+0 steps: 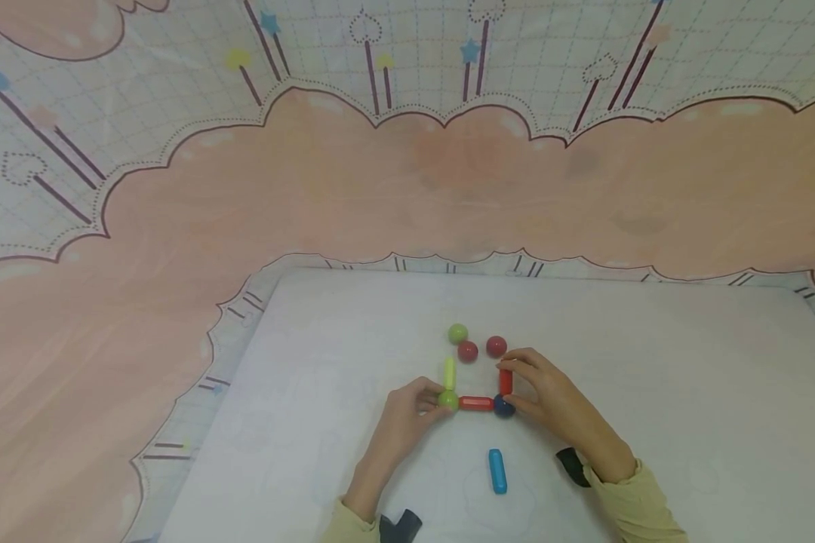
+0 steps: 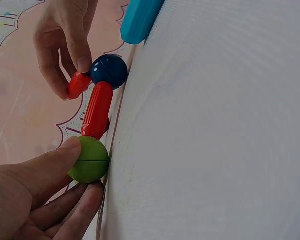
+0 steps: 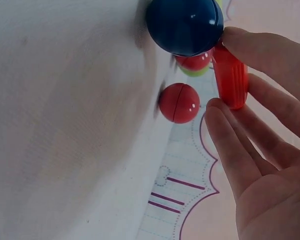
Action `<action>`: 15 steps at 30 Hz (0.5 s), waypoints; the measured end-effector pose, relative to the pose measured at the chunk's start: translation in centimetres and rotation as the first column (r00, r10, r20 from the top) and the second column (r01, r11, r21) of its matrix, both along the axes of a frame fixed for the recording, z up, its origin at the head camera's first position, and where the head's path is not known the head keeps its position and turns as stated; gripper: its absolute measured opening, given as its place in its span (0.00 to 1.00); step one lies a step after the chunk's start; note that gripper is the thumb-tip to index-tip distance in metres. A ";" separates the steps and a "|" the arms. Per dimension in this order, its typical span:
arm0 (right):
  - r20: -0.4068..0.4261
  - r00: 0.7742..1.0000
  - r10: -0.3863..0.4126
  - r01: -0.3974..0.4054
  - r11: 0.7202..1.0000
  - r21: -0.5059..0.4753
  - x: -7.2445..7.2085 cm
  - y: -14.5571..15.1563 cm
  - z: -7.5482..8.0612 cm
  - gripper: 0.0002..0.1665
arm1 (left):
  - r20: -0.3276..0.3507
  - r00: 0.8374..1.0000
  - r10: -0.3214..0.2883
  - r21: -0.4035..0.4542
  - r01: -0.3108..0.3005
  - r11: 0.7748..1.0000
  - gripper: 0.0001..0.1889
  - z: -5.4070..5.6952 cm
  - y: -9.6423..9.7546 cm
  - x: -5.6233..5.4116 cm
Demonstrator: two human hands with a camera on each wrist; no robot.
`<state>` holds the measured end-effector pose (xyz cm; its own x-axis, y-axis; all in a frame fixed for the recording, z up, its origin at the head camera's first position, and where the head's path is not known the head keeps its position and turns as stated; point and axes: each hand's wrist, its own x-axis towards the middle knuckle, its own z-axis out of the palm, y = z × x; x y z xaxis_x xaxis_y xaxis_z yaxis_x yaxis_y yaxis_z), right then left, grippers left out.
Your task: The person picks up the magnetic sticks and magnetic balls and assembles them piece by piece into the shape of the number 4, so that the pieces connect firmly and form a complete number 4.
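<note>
Thumb and fingers of my left hand (image 1: 404, 415) pinch a green ball (image 2: 90, 160) at the left corner of a U-shaped chain of toy pieces. From that ball a yellow-green rod (image 1: 450, 373) points away from me, and a red rod (image 1: 476, 403) runs right to a dark blue ball (image 1: 503, 407). A second red rod (image 3: 231, 77) extends from the blue ball, away from me. My right hand (image 1: 553, 396) holds this second rod, its thumb right at the blue ball and its other fingers along the rod and by its far end.
Beyond the chain lie a loose green ball (image 1: 458, 333), a red ball (image 1: 468, 351) beside it and another red ball (image 1: 496, 346) near my right fingertips. A blue rod (image 1: 497, 471) lies nearer me on the white tabletop (image 1: 312, 362). Patterned cloth (image 1: 380, 188) shows past its edges.
</note>
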<state>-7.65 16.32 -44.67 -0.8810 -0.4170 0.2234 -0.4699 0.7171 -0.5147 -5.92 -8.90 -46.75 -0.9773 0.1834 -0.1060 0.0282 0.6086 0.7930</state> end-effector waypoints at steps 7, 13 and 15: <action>0.008 1.000 -0.005 0.005 1.000 -0.009 -0.2 0.1 -0.3 0.30 | -0.003 1.000 -0.001 0.001 0.001 1.000 0.15 0.1 0.0 0.0; 0.022 0.999 -0.032 0.032 0.999 0.009 -0.2 0.0 -0.4 0.29 | 0.004 1.000 -0.001 0.007 0.001 1.000 0.15 0.1 0.0 0.0; 0.015 0.999 -0.032 0.032 0.999 0.010 -0.2 0.0 -0.6 0.30 | 0.008 1.000 -0.001 0.008 0.001 1.000 0.15 0.1 0.0 0.0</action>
